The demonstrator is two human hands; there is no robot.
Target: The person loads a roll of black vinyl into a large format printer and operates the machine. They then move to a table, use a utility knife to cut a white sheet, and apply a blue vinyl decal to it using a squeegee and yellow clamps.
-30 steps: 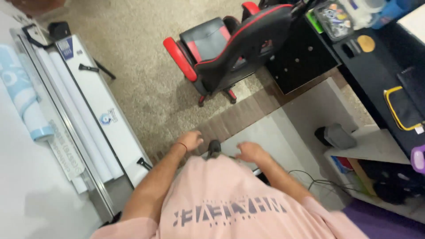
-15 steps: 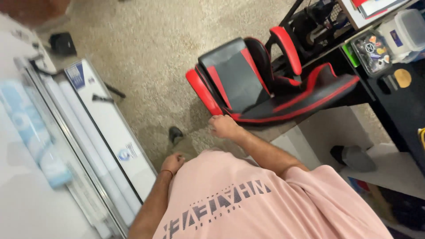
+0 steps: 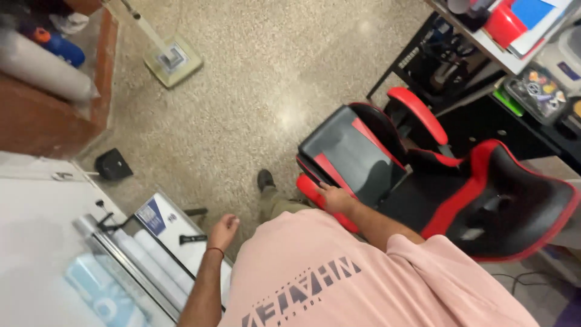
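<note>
Pink cloth is filling the bottom of the view: the person's shirt (image 3: 363, 284), seen from above, with both bare arms reaching out past it. The left hand (image 3: 223, 232) is hanging loosely beside the body with a thin red band at the wrist; its fingers are curled lightly inward and are holding nothing. Just beside it, on the left, a long white machine (image 3: 151, 260) with pale rolls is lying along the edge of a white table (image 3: 36, 242).

The right hand (image 3: 336, 198) is resting flat on the front edge of the chair (image 3: 387, 163), fingers spread slightly over the red trim of the seat, touching it rather than clutching it. The chair is black with red edging, standing on the floor just in front of the person and to the right; its tall back is tilting away toward the right edge, and one red armrest is showing beyond the seat.

One shoe (image 3: 264, 180) is showing on the speckled stone floor (image 3: 242, 91) between the two hands. Farther off, a small black object (image 3: 114, 164) is sitting near the table corner, and a square pale base (image 3: 172, 60) with a pole is standing well apart. A dark desk (image 3: 520, 72) crowded with coloured things is running along the upper right.
</note>
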